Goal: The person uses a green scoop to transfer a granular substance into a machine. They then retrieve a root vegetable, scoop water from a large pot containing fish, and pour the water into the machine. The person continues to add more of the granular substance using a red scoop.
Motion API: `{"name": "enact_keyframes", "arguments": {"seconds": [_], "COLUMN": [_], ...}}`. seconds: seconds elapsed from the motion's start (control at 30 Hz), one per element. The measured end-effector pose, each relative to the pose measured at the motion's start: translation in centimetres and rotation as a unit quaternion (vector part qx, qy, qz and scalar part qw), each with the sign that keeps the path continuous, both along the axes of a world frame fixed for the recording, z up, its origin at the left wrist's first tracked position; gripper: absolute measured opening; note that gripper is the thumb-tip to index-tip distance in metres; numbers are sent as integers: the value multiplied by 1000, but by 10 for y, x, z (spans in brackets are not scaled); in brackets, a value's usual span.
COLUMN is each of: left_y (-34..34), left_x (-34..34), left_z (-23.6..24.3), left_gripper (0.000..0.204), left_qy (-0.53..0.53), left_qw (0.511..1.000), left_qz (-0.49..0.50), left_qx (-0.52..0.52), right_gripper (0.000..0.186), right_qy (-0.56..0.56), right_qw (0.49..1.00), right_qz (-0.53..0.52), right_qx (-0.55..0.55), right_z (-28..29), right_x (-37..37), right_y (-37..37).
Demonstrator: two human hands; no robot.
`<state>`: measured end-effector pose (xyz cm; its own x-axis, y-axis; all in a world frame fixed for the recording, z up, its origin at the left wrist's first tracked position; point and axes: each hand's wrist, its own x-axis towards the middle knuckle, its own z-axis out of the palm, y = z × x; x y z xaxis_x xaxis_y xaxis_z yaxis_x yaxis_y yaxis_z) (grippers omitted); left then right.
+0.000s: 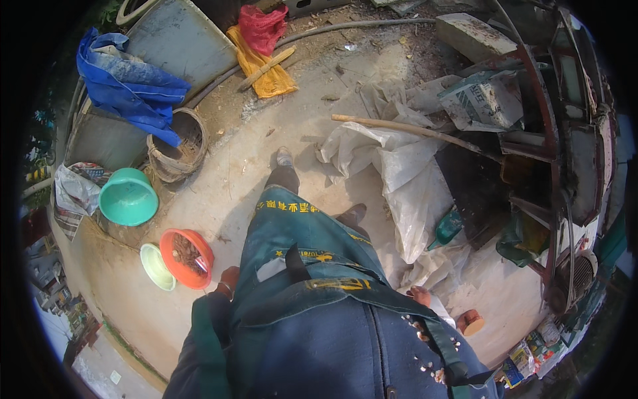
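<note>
My left hand [229, 278] hangs low beside the green apron [292, 226]; the sleeve hides part of it, and its fingers are too small to read. Nearest to it is an orange-red basin [179, 256] with brown lumps inside. A pale green basin [156, 269] touches that one on its left. On the other side, my right hand [419, 294] shows past the apron's edge, fingers unclear. A white thing [442, 310] lies right by it, and beyond sits a brown round-ended object [470, 323] whose kind I cannot make out.
A teal basin [129, 197] and a worn basket [178, 146] stand at left, below a blue tarp [129, 86]. Crumpled plastic sheeting [405, 179], a wooden pole [412, 132] and a green bottle-like object [448, 228] lie at right. A rusty metal frame [548, 133] rises beyond.
</note>
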<state>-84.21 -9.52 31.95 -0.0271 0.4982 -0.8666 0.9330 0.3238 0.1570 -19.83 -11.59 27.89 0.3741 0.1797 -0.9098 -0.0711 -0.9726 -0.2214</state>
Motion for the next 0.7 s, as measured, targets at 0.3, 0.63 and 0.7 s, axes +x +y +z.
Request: {"name": "enact_keyframes", "arguments": {"seconds": [0.3, 0.63, 0.7], "left_y": [88, 215, 224], "left_x": [-88, -206, -203], "left_z": [-44, -28, -27], "left_gripper": [28, 24, 23], "left_qy": [-1, -54, -47], "left_qw": [979, 710, 696], "left_qz": [199, 702, 716], "left_qx": [42, 9, -17], "right_gripper": [15, 13, 13], "right_qy": [-2, 41, 58], "right_qw": [1000, 981, 973], "right_qz": [1, 158, 191], "right_qx": [9, 103, 120], "right_z": [10, -41, -75], "right_x": [-99, -262, -281], "right_y": [159, 412, 467]}}
